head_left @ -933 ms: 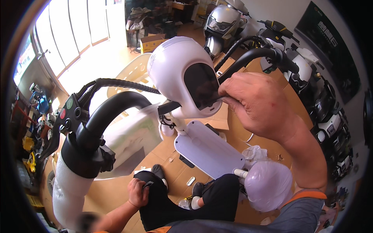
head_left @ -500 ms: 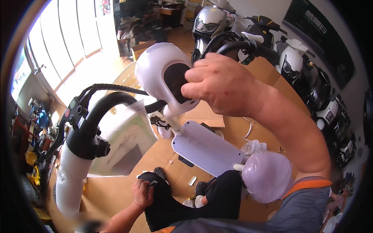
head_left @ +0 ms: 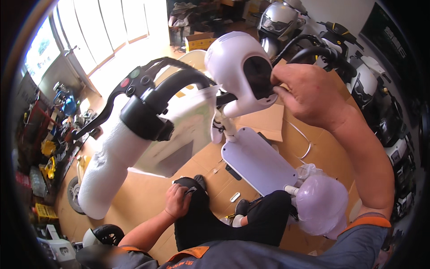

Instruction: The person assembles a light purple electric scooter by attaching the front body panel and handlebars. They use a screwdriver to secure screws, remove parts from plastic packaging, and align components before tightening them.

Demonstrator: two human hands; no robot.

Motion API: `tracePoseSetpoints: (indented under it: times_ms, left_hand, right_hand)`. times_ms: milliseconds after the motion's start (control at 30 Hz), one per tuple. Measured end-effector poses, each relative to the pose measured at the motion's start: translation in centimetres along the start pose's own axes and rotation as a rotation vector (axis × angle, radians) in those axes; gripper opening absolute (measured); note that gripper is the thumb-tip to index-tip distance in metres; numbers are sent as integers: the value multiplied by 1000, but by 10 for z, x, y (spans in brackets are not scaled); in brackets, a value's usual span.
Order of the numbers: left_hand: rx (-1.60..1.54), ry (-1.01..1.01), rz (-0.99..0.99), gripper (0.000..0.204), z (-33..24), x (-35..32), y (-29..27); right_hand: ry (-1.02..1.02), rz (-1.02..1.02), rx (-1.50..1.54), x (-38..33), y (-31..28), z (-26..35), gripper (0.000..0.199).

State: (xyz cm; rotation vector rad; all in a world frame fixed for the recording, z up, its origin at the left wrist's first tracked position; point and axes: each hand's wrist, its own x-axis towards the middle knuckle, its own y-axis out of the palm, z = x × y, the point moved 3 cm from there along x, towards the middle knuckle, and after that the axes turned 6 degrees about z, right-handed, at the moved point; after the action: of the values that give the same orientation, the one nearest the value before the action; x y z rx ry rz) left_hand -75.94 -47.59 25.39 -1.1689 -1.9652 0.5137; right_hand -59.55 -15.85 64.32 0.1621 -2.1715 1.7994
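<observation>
Cardboard floor (head_left: pixel 148 197): brown sheets across the middle of the frame, bright glass doors (head_left: pixel 103 31) at upper left, parked scooters (head_left: pixel 280 22) at upper right.
White front housing (head_left: pixel 226 58): I see it above the frame's centre, with a dark panel (head_left: pixel 256 76) set in it.
Right hand (head_left: pixel 309 96): I have it at the panel's right edge, grip drawn in, thumb near fingertips; I cannot tell whether they pinch anything.
Left hand (head_left: pixel 177 201): I rest it by the dark trousers (head_left: pixel 197 224), lower centre, grip curled around a small dark object (head_left: pixel 191 190).
Handlebar (head_left: pixel 179 83): black, curving left toward a white-wrapped handle (head_left: pixel 114 161).
Pale deck (head_left: pixel 257 159): below the housing, film-wrapped seat (head_left: pixel 322 204) at its lower right.
</observation>
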Motion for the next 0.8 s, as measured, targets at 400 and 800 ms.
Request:
tracePoseSetpoints:
  times_ms: [400, 800]
  left_hand:
    - [-5, 1, -26, 15, 0, -1, 2]
    - [28, -12, -13, 15, -3, -5, 6]
  right_hand:
    - [-151, -76, -16, -7, 1, -3, 5]
    - [-310, -43, -222, -9, -3, -3, 8]
